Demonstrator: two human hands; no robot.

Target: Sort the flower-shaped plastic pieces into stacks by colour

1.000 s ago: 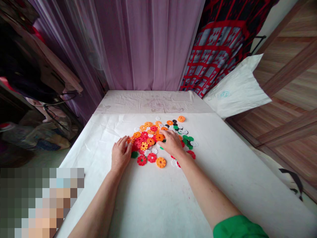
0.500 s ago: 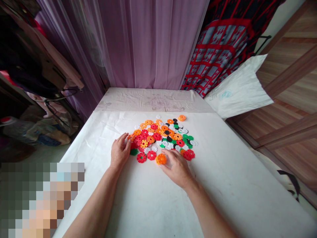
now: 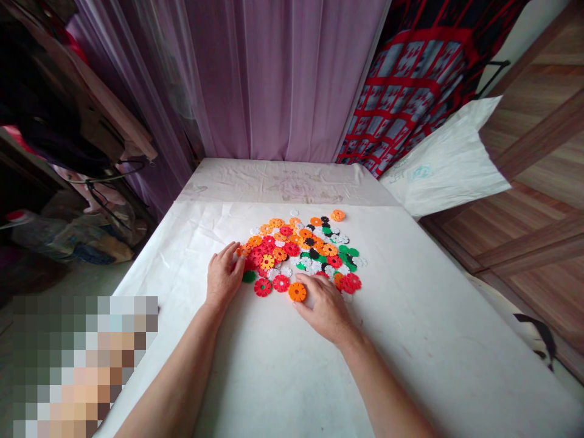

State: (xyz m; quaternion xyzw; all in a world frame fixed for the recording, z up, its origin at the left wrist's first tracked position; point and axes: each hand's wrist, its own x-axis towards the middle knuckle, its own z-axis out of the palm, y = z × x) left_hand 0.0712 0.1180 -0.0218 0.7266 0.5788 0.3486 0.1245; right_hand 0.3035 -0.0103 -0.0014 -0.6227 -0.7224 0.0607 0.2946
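A heap of plastic flower-shaped discs [image 3: 267,261] in red, orange, white, green and black lies on the white-covered table. My right hand [image 3: 325,304] is at the near side of the heap, its thumb and forefinger curved around the edge of orange flower discs [image 3: 297,292]. These look lined up in a small stack; the lower ones are hidden. At the heap's left edge rests my left hand [image 3: 224,274], fingers extended and thumb apart, close to an orange disc [image 3: 243,250] and a green disc [image 3: 249,277]. Nothing shows in its grasp.
Another small orange stack [image 3: 337,215] sits behind the heap on the right. The table's white cover [image 3: 283,365] extends toward me. A white bag [image 3: 449,164] stands off the right edge, before a wooden door [image 3: 538,170]. Purple curtains [image 3: 283,79] hang behind.
The orange discs at my right hand, offset from each other before, now look evenly aligned. Both hands stay in nearly the same place; the view has shifted slightly.
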